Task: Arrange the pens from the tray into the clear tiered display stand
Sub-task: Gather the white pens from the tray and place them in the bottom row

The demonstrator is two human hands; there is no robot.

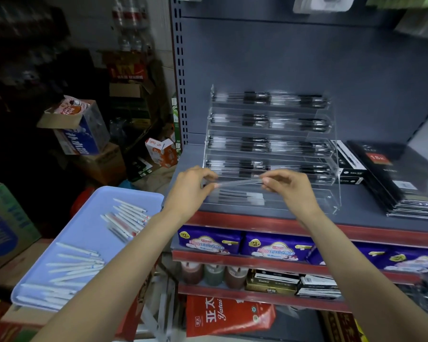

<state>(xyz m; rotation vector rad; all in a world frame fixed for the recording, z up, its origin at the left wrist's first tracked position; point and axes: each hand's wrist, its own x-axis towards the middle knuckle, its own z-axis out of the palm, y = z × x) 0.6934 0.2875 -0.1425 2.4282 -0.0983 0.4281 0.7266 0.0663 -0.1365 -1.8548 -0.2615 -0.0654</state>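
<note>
A clear tiered display stand (331,193) sits on the grey shelf, its upper tiers filled with black pens. A few white-capped pens (242,197) lie in its lowest tier. A translucent pen (240,182) is held level just above that tier: my left hand (192,187) pinches its left end and my right hand (288,186) pinches its right end. To the lower left, a light blue tray (84,225) holds several white pens (126,218) in loose groups.
Black boxed goods (393,174) are stacked on the shelf right of the stand. The red-edged shelves below hold purple packs (277,248), bottles and boxes. Cardboard cartons (8,225) crowd the floor at left, beside and under the tray.
</note>
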